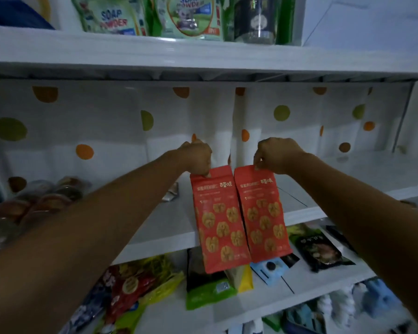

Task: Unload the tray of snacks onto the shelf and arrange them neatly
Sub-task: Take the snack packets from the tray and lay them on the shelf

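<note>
My left hand (198,157) pinches the top edge of the left red bag (219,220). My right hand (279,155) pinches the top of the right red bag (263,213). The two hang side by side, edges meeting, in front of the white middle shelf (174,220). Each is matte red, with pale lettering above printed yellow walnut halves. Clear-wrapped pastries (34,201) lie at nine o'clock, mixed snack packets (208,288) at six, and soap powder pouches (111,18) at twelve.
</note>
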